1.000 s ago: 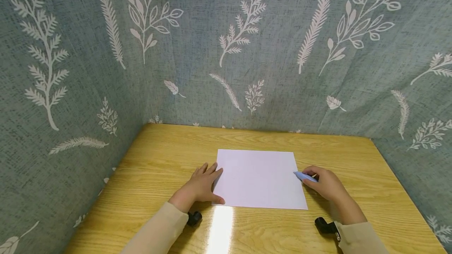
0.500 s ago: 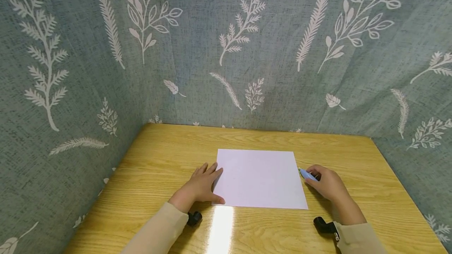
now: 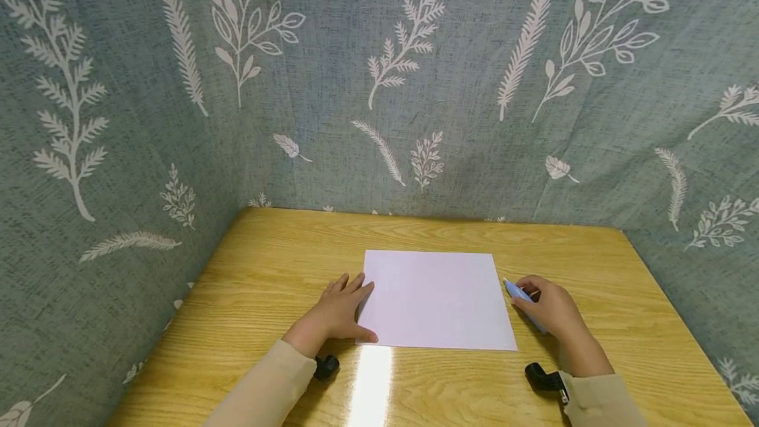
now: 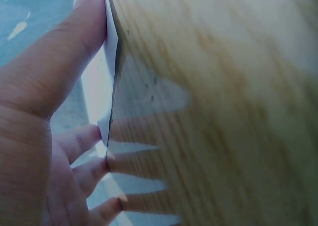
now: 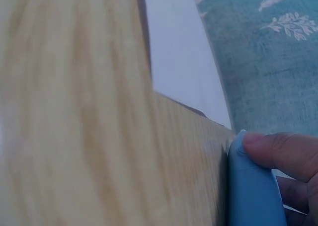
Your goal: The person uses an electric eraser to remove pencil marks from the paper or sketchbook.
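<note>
A plain white sheet of paper (image 3: pixel 435 298) lies on the wooden table, its left edge under my spread left hand (image 3: pixel 338 312). The left wrist view shows the thumb (image 4: pixel 59 54) on the paper's near corner and the fingertips along its edge. Just beyond the right edge, my right hand (image 3: pixel 554 308) holds a light-blue, thick pen-shaped tool (image 3: pixel 519 292) between thumb and fingers, low over the table. The narrow tip points away and slightly left. In the right wrist view a fingertip presses near the top of the blue tool (image 5: pixel 253 191); its lower end is out of frame.
Wood-grained table (image 3: pixel 296 242) surrounds the sheet, with a bright light reflection (image 3: pixel 370 381) in front of it. Blue-green leaf-patterned cloth (image 3: pixel 332 84) hangs at the back and both sides. Black wrist cameras (image 3: pixel 542 379) sit beside the sleeves.
The blue tool has drawn off the sheet's right edge and swung from pointing left to pointing more away. The right hand has shifted slightly; my left hand and the paper keep their place.
</note>
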`<move>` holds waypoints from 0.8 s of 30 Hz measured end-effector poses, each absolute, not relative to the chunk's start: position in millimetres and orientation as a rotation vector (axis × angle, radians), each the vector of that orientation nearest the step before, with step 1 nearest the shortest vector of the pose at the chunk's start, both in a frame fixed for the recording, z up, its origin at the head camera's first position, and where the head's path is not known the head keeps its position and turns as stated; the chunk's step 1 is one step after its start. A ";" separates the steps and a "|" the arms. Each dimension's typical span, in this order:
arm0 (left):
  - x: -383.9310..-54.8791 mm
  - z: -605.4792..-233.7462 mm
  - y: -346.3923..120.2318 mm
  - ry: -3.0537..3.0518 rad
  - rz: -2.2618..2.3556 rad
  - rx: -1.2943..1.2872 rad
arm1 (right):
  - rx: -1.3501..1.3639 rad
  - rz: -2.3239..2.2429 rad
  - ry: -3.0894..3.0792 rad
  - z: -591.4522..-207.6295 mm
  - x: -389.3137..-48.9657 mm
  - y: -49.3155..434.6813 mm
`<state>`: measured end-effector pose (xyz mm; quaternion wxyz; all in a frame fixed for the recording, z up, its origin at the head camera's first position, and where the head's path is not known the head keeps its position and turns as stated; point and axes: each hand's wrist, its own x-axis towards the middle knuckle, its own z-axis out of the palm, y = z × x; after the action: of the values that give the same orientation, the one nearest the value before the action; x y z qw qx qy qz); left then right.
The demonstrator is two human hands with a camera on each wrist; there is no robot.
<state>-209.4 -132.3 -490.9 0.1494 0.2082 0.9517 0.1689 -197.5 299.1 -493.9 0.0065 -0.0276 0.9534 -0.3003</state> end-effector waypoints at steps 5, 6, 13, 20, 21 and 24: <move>-209.7 -491.4 -132.8 2.740 0.479 0.596 | -0.055 -0.966 2.983 -497.1 -196.7 299.8; -209.7 -491.4 -132.9 2.742 0.476 0.596 | -0.060 -0.968 2.983 -497.3 -196.4 300.1; -208.4 -490.8 -133.5 2.737 0.477 0.601 | -0.048 -0.975 2.992 -498.3 -193.8 298.9; -207.1 -489.8 -133.8 2.739 0.482 0.606 | -0.053 -0.976 2.989 -497.1 -190.8 297.4; -207.2 -489.7 -134.0 2.738 0.484 0.607 | -0.053 -0.977 2.989 -496.6 -190.3 297.2; -207.1 -489.1 -134.7 2.738 0.491 0.610 | -0.059 -0.973 2.990 -496.5 -189.2 296.9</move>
<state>-207.1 -134.7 -489.1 0.1461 0.2118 0.9511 0.1707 -189.2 296.9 -496.5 -0.0015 -0.0188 0.9507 -0.3095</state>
